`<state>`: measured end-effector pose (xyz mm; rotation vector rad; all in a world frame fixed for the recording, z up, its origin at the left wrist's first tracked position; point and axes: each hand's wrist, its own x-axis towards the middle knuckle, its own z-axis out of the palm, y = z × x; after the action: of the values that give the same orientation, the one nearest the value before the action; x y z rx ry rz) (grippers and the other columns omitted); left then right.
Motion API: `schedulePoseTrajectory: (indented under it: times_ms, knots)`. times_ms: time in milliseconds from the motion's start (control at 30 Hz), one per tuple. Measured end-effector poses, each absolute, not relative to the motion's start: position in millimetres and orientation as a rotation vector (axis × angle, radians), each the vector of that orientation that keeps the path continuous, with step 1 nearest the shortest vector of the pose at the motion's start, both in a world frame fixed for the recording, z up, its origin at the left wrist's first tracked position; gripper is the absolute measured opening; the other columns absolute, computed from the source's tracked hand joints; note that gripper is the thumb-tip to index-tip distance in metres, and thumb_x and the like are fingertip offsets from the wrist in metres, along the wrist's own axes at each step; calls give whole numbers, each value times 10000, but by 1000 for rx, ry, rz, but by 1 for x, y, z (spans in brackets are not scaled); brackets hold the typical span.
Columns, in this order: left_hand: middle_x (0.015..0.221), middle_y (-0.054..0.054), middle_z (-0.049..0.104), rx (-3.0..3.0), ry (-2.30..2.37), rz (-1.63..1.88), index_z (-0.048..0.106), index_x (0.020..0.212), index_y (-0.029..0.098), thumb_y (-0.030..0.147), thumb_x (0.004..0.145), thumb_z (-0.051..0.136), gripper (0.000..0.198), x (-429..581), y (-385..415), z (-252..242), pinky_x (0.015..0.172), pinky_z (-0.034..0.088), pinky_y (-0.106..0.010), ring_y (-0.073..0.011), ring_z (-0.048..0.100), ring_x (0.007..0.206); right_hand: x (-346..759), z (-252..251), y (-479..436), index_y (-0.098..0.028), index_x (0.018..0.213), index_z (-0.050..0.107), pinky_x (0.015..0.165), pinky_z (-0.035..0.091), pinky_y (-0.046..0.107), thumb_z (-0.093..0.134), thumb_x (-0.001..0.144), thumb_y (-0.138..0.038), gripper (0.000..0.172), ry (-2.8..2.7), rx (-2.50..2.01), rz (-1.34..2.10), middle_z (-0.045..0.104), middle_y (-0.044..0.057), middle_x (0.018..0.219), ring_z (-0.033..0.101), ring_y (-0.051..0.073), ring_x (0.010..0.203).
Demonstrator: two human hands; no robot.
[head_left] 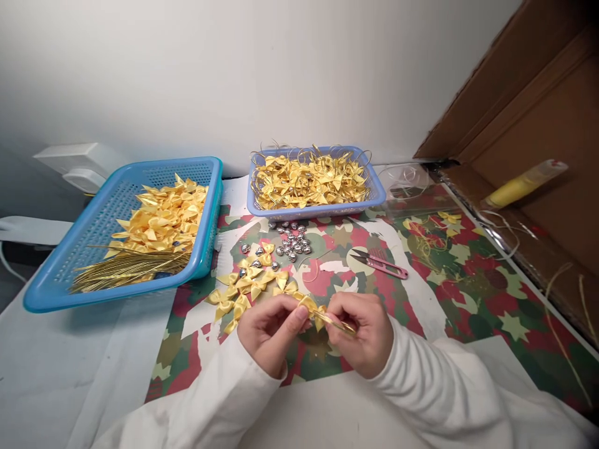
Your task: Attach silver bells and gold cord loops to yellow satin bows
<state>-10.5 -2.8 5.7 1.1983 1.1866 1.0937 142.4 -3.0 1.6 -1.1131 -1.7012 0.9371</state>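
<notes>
My left hand [267,332] pinches a yellow satin ribbon bow [309,304] between thumb and fingers, low over the patterned sheet. Close beside it, my right hand [362,333] is closed on a thin gold cord [345,326] that runs up to the bow. Fingers partly cover where cord and bow meet. Just beyond my left hand lie several loose yellow bows [251,284]. Small silver bells [292,243] are scattered behind them, a few among the bows. A threaded needle or fine thread [314,268] rests to their right.
On the left stands a blue basket [51,298] with yellow bows and a bundle of gold cords [126,269]. A second basket [318,212] at the back holds corded bows. Pink thread snips [381,264] lie right of centre, near thread scraps [425,240]. Cardboard [538,112] borders the right.
</notes>
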Motion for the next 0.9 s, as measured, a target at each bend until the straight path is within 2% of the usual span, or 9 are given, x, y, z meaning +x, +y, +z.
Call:
schedulePoseTrajectory:
  times_ms: [267,500,600,767,900]
  knots:
    - [490,11,584,725,1138,1022,588,562,150,330,664,711,241,-10,0,8,463,412,-198,-85,509,466,143,5,-4,-187,606,448,435,272,215,470,772,-228,172,-1678,-1154,1072,361,-53,503,327,80,452]
    - [460,24,593,426,1113,931,545,577,146,314,562,776,285,-8,2,17,442,430,-168,-73,537,427,145,3,-6,-187,637,440,456,297,223,474,748,-229,124,-1622,-1145,1014,437,-34,548,364,88,474]
    - [441,32,585,374,1122,890,531,579,148,324,520,799,326,-7,3,18,423,418,-158,-67,527,408,146,1,-6,-188,640,438,446,288,220,468,759,-233,130,-1613,-1153,1013,422,-40,533,353,85,459]
    - [444,32,594,432,1144,905,542,591,144,289,527,797,301,-5,2,17,436,421,-155,-60,518,407,146,1,-6,-186,667,454,456,292,224,442,797,-233,139,-1636,-1168,1032,418,-41,538,361,88,464]
    - [474,30,607,564,1143,989,553,607,150,289,562,778,268,-4,-1,15,464,428,-175,-71,523,434,145,2,-3,-192,765,450,446,273,220,439,811,-258,81,-1588,-1192,1173,387,-57,554,335,86,457]
